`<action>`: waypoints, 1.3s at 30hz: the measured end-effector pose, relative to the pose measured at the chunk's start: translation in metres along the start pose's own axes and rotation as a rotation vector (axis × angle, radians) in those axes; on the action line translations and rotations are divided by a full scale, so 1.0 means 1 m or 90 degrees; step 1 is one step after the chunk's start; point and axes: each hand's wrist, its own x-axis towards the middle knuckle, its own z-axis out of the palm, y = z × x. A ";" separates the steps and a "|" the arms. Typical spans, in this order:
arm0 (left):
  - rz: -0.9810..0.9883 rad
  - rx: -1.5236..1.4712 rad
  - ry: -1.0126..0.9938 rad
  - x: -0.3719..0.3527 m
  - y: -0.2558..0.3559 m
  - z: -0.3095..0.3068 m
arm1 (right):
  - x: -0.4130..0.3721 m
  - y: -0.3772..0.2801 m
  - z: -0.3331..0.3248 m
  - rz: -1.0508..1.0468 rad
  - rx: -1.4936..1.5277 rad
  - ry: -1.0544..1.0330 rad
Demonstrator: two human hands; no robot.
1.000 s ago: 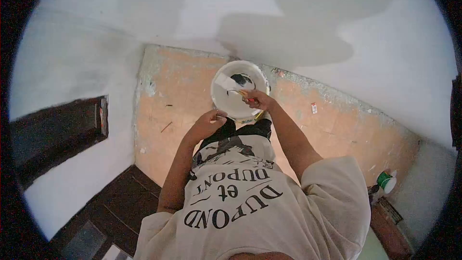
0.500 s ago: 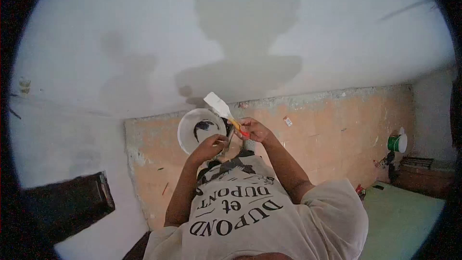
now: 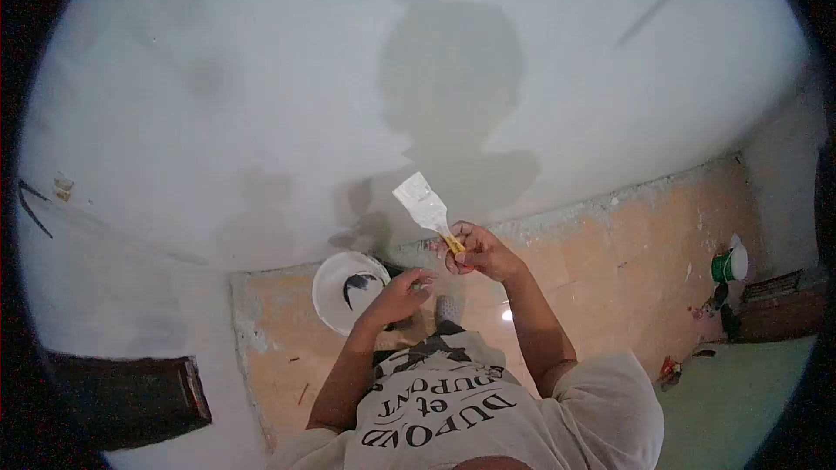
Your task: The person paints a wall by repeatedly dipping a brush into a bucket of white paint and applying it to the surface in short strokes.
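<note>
My right hand (image 3: pixel 486 254) is closed around the yellow and red handle of a paintbrush (image 3: pixel 422 198). The brush's wide white head points up and to the left, in front of the pale wall (image 3: pixel 287 78). To the left, my left hand (image 3: pixel 399 298) holds nothing that I can see, with its fingers partly stretched toward the brush handle. A white bucket (image 3: pixel 327 294) with a dark patch inside stands on the floor just beyond my left hand, which overlaps its right edge.
The tiled floor (image 3: pixel 575 270) has a rough, grey-stained edge along the wall. A green and white bucket (image 3: pixel 722 266) stands at the far right, near a brown object (image 3: pixel 775 309). At the lower left is a dark rectangular panel (image 3: pixel 126 400). Shadows fall on the wall.
The view has shifted, so the floor and bucket sit lower. My right hand has moved a little right with the brush, and my hands are farther apart.
</note>
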 end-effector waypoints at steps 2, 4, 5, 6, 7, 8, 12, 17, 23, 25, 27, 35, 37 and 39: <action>0.023 0.010 0.012 0.001 0.000 0.002 | -0.006 -0.008 0.005 -0.029 0.002 0.017; 0.018 0.010 0.012 0.004 0.002 0.007 | -0.017 -0.012 0.002 -0.043 -0.012 0.065; 0.025 0.023 0.009 0.006 -0.002 0.007 | -0.019 -0.009 0.000 -0.046 -0.018 0.114; 0.036 0.002 0.009 0.008 -0.007 0.008 | -0.020 -0.002 -0.002 -0.070 -0.017 0.156; 0.047 -0.018 0.009 0.009 -0.012 0.005 | -0.020 0.004 -0.003 -0.082 -0.020 0.164; 0.038 -0.037 -0.018 0.011 -0.017 -0.001 | -0.022 0.009 -0.005 -0.077 0.003 0.243; 0.034 -0.014 -0.030 0.017 -0.013 -0.008 | -0.035 -0.006 -0.009 -0.116 -0.017 0.369; 0.171 -0.040 -0.086 0.019 0.023 -0.014 | -0.047 -0.038 -0.008 -0.180 -0.127 0.449; 0.351 -0.019 0.008 -0.003 0.108 -0.017 | -0.038 -0.096 0.007 -0.229 -0.316 0.519; 0.385 0.032 0.026 -0.016 0.136 -0.029 | -0.030 -0.125 0.020 -0.316 -0.482 0.561; 0.440 0.093 0.095 -0.027 0.151 -0.037 | -0.022 -0.152 0.014 -0.405 -0.601 0.548; 0.605 0.260 0.405 -0.092 0.216 -0.041 | -0.025 -0.266 0.163 -0.744 -1.015 0.615; 0.664 0.285 0.471 -0.096 0.217 -0.034 | -0.024 -0.276 0.179 -0.802 -1.050 0.596; 0.682 0.294 0.492 -0.098 0.218 -0.025 | -0.019 -0.284 0.187 -0.814 -1.078 0.594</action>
